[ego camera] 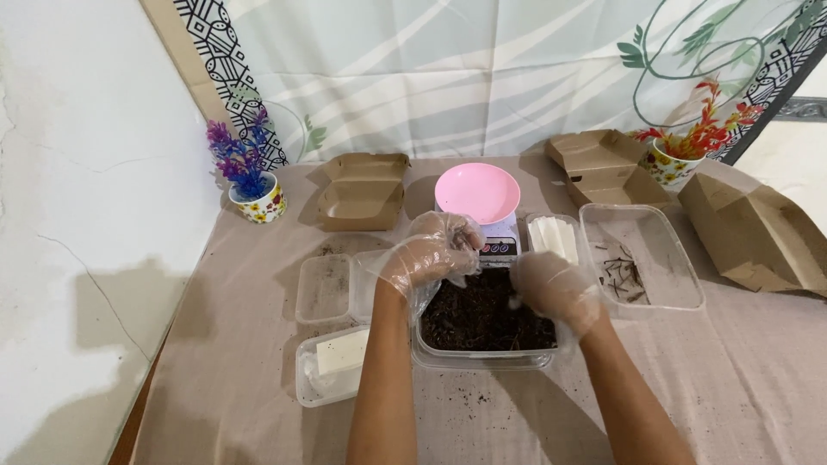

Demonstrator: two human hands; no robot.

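**Tub of dark soil under two gloved hands**

The clear tub of dark soil sits in the middle of the bench, just in front of a small scale with a pink bowl. The left hand hovers over the tub's back edge, fingers curled in. The right hand dips in, fingers bunched, pinching something small and pale. Both wear thin clear gloves.

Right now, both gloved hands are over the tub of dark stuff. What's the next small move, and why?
Probably lift the left hand toward the round pink plastic bowl on the small white scale. That hand is bunched just above the clear plastic tub of dark crumbly material, and the bowl directly behind it looks empty. The right hand rests at the tub's far right edge. Whether either hand holds material, I cannot tell.
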